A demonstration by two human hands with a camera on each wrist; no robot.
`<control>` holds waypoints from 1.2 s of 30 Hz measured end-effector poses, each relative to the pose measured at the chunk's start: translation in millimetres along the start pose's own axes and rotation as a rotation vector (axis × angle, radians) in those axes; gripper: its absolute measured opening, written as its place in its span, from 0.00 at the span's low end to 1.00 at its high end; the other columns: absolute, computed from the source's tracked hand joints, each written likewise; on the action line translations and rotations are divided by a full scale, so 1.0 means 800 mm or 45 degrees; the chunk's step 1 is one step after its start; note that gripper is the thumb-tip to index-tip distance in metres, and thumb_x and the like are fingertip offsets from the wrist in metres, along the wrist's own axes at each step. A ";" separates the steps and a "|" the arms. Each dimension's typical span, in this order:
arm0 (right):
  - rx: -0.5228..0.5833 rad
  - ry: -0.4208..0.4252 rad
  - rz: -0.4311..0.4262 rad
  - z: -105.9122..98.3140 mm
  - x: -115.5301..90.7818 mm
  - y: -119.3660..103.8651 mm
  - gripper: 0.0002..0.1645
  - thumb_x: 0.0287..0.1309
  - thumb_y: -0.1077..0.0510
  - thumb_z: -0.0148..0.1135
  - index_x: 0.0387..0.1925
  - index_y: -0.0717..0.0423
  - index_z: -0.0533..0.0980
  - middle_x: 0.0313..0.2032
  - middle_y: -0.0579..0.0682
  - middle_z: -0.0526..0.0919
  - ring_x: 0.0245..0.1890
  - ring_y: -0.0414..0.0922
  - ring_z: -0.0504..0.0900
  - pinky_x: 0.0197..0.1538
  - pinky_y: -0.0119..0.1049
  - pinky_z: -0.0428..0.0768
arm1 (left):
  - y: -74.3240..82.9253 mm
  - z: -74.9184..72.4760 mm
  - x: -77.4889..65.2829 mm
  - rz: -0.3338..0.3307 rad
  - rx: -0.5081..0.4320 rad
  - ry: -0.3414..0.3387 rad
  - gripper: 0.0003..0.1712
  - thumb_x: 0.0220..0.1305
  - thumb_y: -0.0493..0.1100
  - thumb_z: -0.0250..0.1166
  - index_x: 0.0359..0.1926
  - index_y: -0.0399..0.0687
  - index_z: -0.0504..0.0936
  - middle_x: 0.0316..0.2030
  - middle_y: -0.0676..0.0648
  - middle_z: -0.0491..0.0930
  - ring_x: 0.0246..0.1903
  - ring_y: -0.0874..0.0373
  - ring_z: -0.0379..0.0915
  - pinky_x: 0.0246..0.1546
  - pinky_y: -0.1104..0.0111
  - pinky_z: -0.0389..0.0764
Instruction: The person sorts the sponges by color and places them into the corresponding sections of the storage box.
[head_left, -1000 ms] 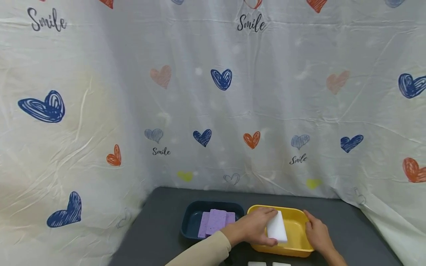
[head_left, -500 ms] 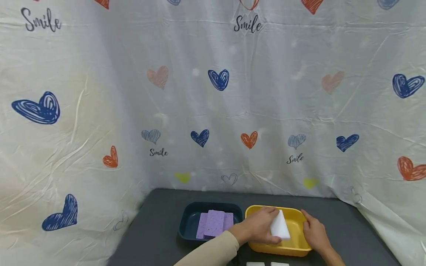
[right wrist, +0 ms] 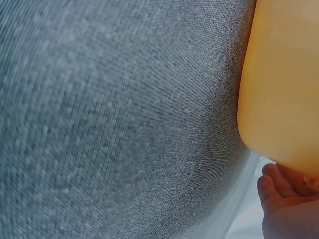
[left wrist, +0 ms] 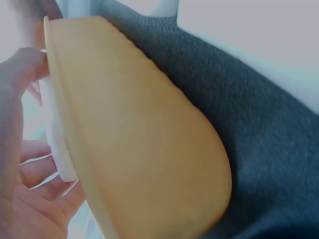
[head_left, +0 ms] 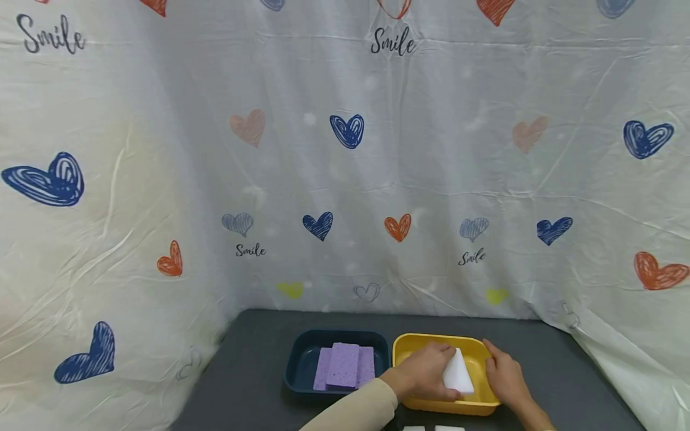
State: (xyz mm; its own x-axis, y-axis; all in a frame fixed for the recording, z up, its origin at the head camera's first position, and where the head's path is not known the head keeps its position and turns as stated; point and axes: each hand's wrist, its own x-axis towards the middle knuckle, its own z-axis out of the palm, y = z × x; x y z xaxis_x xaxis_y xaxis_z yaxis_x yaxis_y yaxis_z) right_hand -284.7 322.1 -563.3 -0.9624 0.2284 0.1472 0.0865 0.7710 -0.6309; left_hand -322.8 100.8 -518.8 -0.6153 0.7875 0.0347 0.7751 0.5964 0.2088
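Note:
My left hand [head_left: 428,372] grips a white sponge block [head_left: 458,376] by its sides, tilted, inside the yellow tray [head_left: 482,366]. In the left wrist view the block [left wrist: 56,139] shows behind the tray's rim, with thumb and fingers around it. At the tray's right end, my right hand [head_left: 508,380] holds the rim, thumb toward the inside. The right wrist view shows this hand [right wrist: 289,209] low at the tray's outer wall [right wrist: 284,89], partly hidden by it.
A dark blue tray [head_left: 297,366] with several purple sponges [head_left: 345,364] stands left of the yellow one. Two more white blocks [head_left: 450,428] lie at the near edge of view. Behind the dark grey table [head_left: 253,353] hangs a heart-print curtain [head_left: 345,179].
The white block has tilted and sits slightly lower in the yellow tray, still in my left hand. My right hand stays at the rim. The whole head view has shifted slightly.

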 end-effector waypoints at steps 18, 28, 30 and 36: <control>0.009 0.027 -0.041 -0.001 -0.001 0.001 0.29 0.67 0.65 0.45 0.69 0.64 0.68 0.57 0.68 0.79 0.25 0.45 0.73 0.27 0.36 0.71 | 0.022 0.017 0.039 -0.004 0.086 -0.090 0.45 0.53 0.70 0.71 0.68 0.56 0.71 0.58 0.61 0.76 0.50 0.70 0.71 0.50 0.78 0.76; 0.031 0.044 -0.024 0.002 0.001 0.002 0.29 0.66 0.65 0.46 0.68 0.64 0.69 0.39 0.58 0.83 0.20 0.44 0.68 0.23 0.34 0.69 | 0.023 0.032 0.053 -0.067 -0.013 -0.171 0.38 0.53 0.65 0.74 0.61 0.58 0.76 0.44 0.62 0.79 0.37 0.71 0.71 0.42 0.78 0.77; 0.034 0.043 -0.019 0.002 0.001 0.003 0.30 0.66 0.65 0.46 0.68 0.64 0.69 0.36 0.57 0.82 0.19 0.43 0.68 0.23 0.34 0.69 | 0.023 0.034 0.054 -0.085 -0.027 -0.176 0.38 0.52 0.65 0.75 0.61 0.58 0.76 0.44 0.62 0.80 0.36 0.72 0.71 0.42 0.78 0.77; 0.036 0.060 -0.037 0.003 0.001 0.007 0.29 0.66 0.65 0.46 0.68 0.64 0.70 0.45 0.62 0.84 0.21 0.43 0.70 0.26 0.34 0.70 | 0.023 0.040 0.057 -0.092 -0.021 -0.175 0.39 0.51 0.64 0.76 0.62 0.59 0.76 0.47 0.62 0.80 0.38 0.72 0.72 0.46 0.78 0.78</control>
State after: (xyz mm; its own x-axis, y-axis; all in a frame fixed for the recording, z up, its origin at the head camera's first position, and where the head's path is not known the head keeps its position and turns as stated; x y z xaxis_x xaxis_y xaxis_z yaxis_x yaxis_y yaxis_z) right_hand -285.7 325.4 -568.2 -0.9510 0.2349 0.2012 0.0509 0.7605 -0.6473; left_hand -332.4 152.7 -544.8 -0.6430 0.7572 -0.1152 0.7264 0.6506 0.2217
